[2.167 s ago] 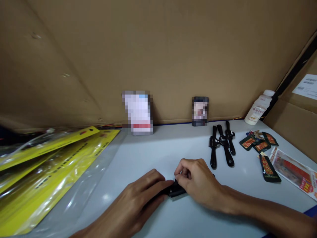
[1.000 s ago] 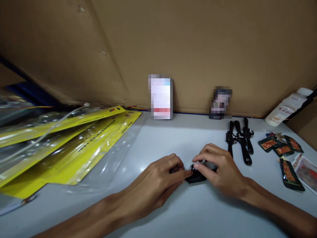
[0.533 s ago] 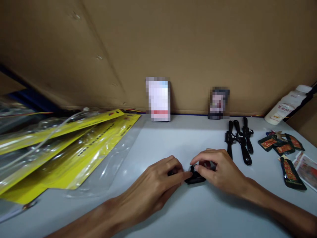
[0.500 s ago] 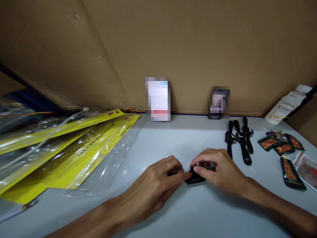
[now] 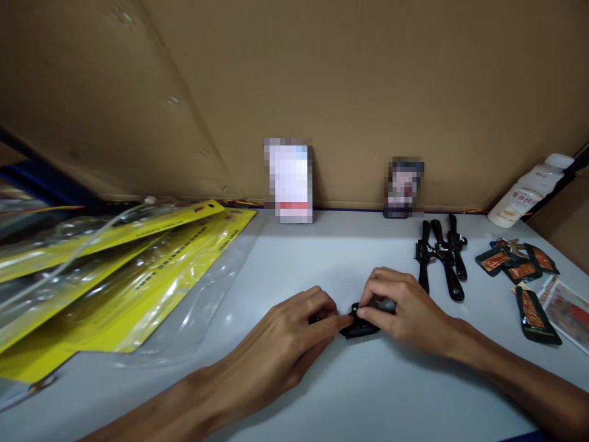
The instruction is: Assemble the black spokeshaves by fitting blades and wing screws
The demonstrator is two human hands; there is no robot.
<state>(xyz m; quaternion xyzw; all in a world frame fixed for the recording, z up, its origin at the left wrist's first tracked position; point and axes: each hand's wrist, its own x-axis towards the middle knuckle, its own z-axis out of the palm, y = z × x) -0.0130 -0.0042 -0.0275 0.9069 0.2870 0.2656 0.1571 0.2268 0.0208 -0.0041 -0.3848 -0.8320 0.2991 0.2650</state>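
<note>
A black spokeshave (image 5: 361,329) lies low over the table between my hands, its flat body facing me. My left hand (image 5: 299,325) is closed round its left handle, with the index finger stretched to the middle of the body. My right hand (image 5: 391,304) pinches at the top of the body with thumb and fingertips; any small part between them is hidden. The spokeshave's right handle shows partly under my right fingers. Several similar black spokeshaves (image 5: 444,252) lie side by side beyond my right hand.
Yellow cards in clear plastic packaging (image 5: 184,264) are piled at left. Two blurred phones (image 5: 291,184) (image 5: 404,189) lean against the cardboard wall (image 5: 345,80). A white bottle (image 5: 529,190), keys (image 5: 510,245) and small dark packets (image 5: 536,314) are at right.
My right fingers have shifted slightly at the top of the spokeshave, showing more of its right handle. The left hand keeps its hold. The whole view has moved a little.
</note>
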